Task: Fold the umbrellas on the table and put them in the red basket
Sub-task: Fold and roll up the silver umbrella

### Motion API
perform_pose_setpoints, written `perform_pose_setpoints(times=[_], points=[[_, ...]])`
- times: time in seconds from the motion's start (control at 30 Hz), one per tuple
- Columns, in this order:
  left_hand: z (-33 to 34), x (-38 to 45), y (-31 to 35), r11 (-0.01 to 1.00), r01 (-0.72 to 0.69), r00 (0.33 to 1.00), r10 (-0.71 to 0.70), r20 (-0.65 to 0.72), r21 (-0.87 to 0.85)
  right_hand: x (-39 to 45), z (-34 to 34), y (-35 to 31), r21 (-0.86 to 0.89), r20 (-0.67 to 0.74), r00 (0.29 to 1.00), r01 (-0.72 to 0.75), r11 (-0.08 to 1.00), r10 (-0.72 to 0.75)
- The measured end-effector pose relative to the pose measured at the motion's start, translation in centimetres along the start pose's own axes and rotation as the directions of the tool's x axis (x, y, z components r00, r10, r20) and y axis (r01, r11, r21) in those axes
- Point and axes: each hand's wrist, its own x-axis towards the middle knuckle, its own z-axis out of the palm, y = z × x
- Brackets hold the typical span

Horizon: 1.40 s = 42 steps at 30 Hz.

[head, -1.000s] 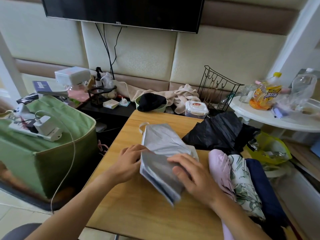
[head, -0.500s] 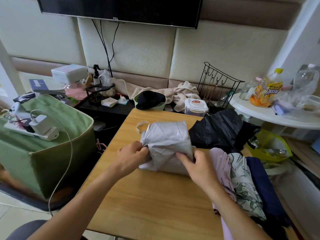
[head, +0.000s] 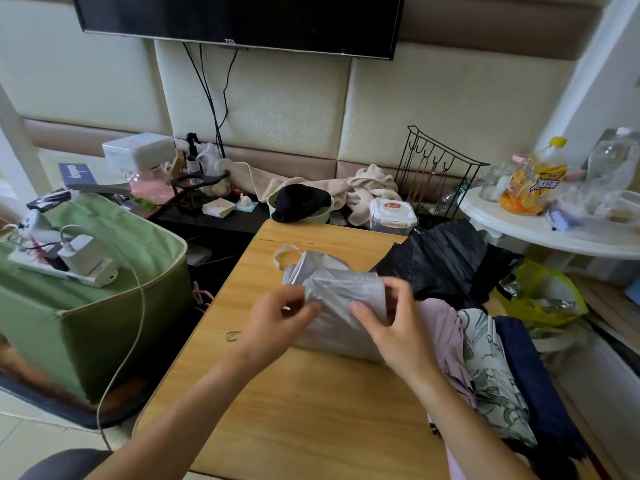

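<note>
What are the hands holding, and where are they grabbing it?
Both hands hold the silver umbrella: the left hand pinches its folded cloth at the left edge, and the right hand grips the right side.

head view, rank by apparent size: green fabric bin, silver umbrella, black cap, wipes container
1. green fabric bin, largest by far, though it also sits nearer the camera.
2. silver umbrella, partly covered by both hands.
3. black cap.
4. wipes container, close to the cap in size; both sit far back, so that order is unsure.

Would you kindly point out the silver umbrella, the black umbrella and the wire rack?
silver umbrella (head: pixel 341 292), head view, folded canopy.
black umbrella (head: pixel 440 261), head view, crumpled canopy.
wire rack (head: pixel 436 171), head view, hook bars.
</note>
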Motion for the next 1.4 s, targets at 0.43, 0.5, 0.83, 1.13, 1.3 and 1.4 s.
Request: perform_pose_setpoints(times=[0.43,0.5,0.83,1.13,1.3,1.4], points=[[-2.9,-0.1,1.2,0.945,0.211,0.955,-0.146,0.257,-0.251,-0.3,-0.7,-1.3,-0.136,-0.003,0.942,0.332,0.934,-0.335],[-3.8,-0.2,1.7,0.947,0.223,0.935,-0.142,0.324,-0.230,-0.4,-1.0,-2.1,-0.058,0.095,0.955,0.286,0.956,-0.280],[-4.0,-0.7,1.6,0.950,0.171,0.979,-0.133,0.156,-0.263,-0.7,-1.4,-3.4,0.116,0.097,0.939,0.319,0.941,-0.331],[-3.5,-2.2,1.5,0.984,0.105,0.969,-0.069,0.236,-0.145,-0.9,-1.7,-4.4,-0.104,0.344,0.876,0.394,0.913,-0.339],[-4.7,-3.5,1.4,0.993,0.031,0.957,0.004,0.291,-0.116,-2.5,-2.0,-5.0,-0.102,0.441,0.797,0.502,0.859,-0.413],[-4.9,-4.6,1.2,0.998,-0.012,0.930,0.032,0.366,-0.057,-4.4,-1.2,-5.3,-0.252,0.464,0.774,0.582,0.773,-0.431]])
